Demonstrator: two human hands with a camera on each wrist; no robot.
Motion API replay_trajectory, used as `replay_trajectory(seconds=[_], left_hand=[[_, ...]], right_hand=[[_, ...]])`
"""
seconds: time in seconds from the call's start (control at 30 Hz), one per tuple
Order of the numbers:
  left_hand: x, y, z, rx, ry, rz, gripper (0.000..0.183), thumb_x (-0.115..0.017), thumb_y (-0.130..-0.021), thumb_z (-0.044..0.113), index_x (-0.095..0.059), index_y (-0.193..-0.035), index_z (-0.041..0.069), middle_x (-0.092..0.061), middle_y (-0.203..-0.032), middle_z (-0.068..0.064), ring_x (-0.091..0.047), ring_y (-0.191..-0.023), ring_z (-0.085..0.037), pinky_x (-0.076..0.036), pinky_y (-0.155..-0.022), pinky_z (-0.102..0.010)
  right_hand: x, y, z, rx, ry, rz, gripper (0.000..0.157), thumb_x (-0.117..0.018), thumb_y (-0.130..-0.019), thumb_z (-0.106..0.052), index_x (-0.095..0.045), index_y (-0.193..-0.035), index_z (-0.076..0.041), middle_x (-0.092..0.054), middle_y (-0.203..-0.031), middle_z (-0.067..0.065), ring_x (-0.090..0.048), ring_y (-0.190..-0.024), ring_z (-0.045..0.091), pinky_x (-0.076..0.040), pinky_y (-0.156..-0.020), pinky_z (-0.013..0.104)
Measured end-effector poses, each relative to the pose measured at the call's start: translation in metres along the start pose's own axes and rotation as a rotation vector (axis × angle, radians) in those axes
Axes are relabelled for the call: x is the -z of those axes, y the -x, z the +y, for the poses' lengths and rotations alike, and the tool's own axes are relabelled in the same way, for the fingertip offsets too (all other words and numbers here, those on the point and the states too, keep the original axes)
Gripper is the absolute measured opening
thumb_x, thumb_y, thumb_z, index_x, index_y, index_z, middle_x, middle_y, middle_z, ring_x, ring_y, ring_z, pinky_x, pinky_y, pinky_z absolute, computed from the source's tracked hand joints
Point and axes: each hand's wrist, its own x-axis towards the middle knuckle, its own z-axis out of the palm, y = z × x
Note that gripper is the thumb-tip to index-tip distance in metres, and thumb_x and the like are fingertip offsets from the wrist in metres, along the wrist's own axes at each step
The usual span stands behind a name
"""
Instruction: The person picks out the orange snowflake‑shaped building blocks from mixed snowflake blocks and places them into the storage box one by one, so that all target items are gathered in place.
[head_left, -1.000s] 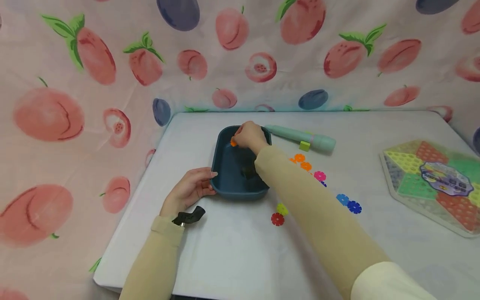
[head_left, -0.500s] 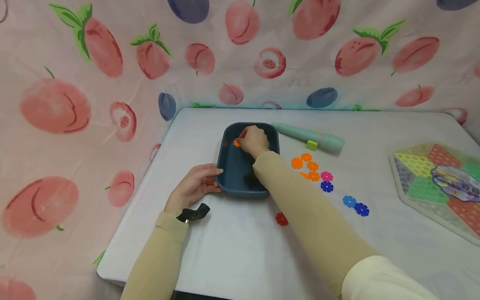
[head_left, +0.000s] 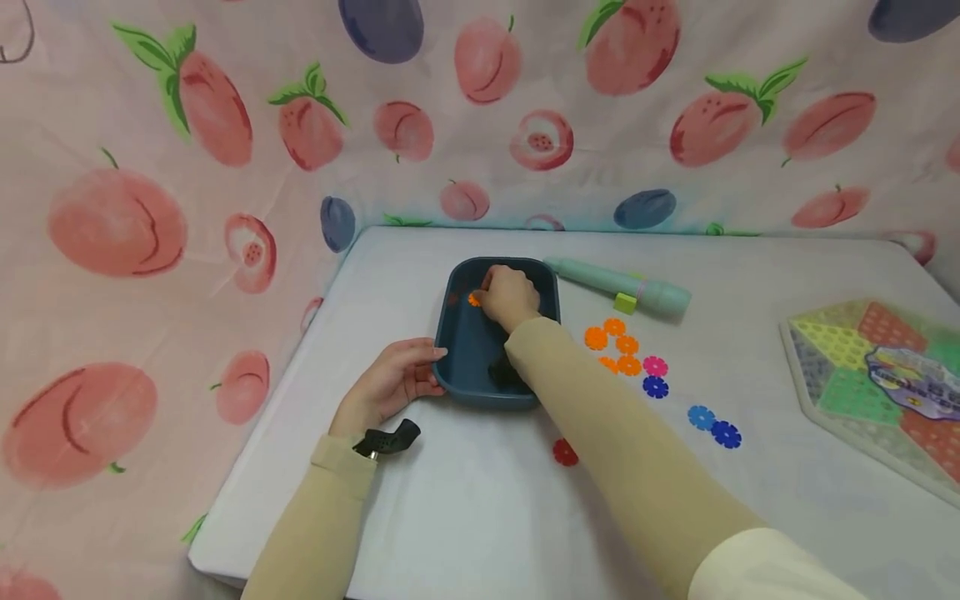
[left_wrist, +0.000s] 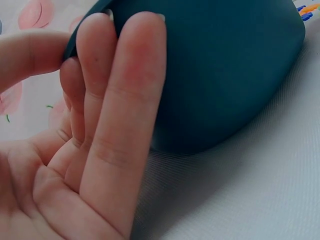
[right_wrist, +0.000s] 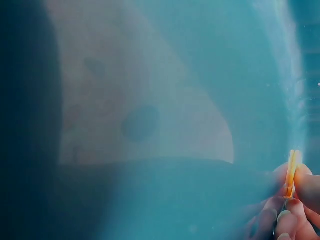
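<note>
A dark teal rectangular tray (head_left: 467, 358) stands on the white table. My left hand (head_left: 393, 379) grips its near left side, thumb over the rim and fingers against the outer wall. In the left wrist view, those fingers (left_wrist: 125, 100) press on the tray's outside. Inside the tray, toward its far end, my right hand (head_left: 512, 296) pinches an orange flower-shaped disc (head_left: 475, 299). The right wrist view has the disc (right_wrist: 291, 174) edge-on between thumb and finger, close to the tray's wall. A faint reddish spot on the tray's left side is too unclear to identify.
Several orange discs (head_left: 628, 345) lie right of the tray, with pink (head_left: 656, 366), blue (head_left: 726, 434) and red (head_left: 566, 452) ones nearer. A mint-green tube (head_left: 615, 286) lies behind, by a lime block (head_left: 626, 303). A clear hexagonal case (head_left: 877, 383) sits at the right.
The head view has shifted a little. My right hand, with the orange disc, has moved slightly right relative to the tray, and the sleeve now hides the yellow disc. My left hand keeps its hold.
</note>
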Motion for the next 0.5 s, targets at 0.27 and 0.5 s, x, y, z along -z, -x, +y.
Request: replay_trajectory(seconds=[0.27, 0.5], left_hand=[[-0.0011, 0.0007, 0.0022, 0.0, -0.001, -0.016, 0.007, -0.057, -0.102, 0.006, -0.063, -0.099, 0.006, -0.069, -0.073, -0.006, -0.065, -0.058, -0.016, -0.062, -0.066, -0.034], [-0.0014, 0.0018, 0.001, 0.002, 0.006, -0.022, 0.007, -0.056, -0.102, 0.004, -0.064, -0.1, 0.006, -0.069, -0.074, -0.006, -0.065, -0.059, -0.015, -0.062, -0.066, -0.034]], right_hand=[[0.0017, 0.0008, -0.0018, -0.008, 0.016, -0.012, 0.024, -0.068, -0.099, -0.039, -0.067, -0.098, -0.015, -0.067, -0.093, 0.003, -0.064, -0.084, 0.025, -0.055, -0.08, 0.043], [0.0016, 0.0014, -0.0014, -0.004, 0.039, -0.017, 0.027, -0.063, -0.101, -0.041, -0.066, -0.095, -0.015, -0.066, -0.091, 0.003, -0.063, -0.083, 0.026, -0.054, -0.078, 0.043]])
